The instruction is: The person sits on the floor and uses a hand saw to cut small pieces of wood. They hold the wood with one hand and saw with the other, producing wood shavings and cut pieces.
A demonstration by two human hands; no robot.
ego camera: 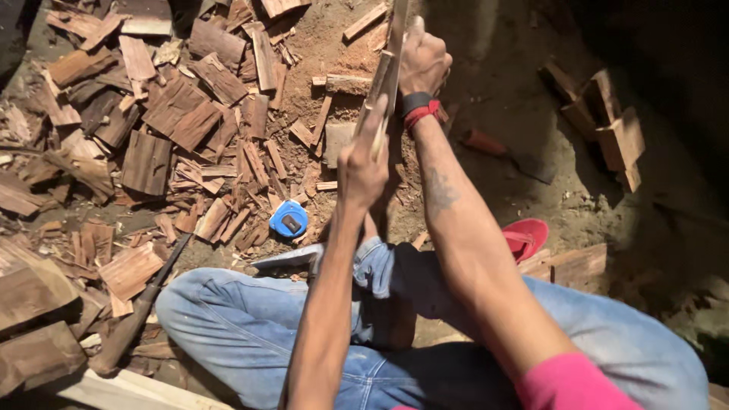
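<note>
Both our hands hold a narrow wooden strip (386, 72) upright over the dirt floor (486, 83): left hand (361, 168) grip closed low on it, right hand (422, 61) grip closed higher. Wood offcuts (175, 114) crowd the left; a blue tape measure (289, 219) lies near our knee; bare ground opens rightward.

So the wood scraps (167, 129) are piled far left, the tape measure (289, 219) sits just right of them near the knee (220, 304). The hatchet (144, 304) lies left of that knee. The sandal (525, 237) is off right, the blocks (607, 125) far right.
</note>
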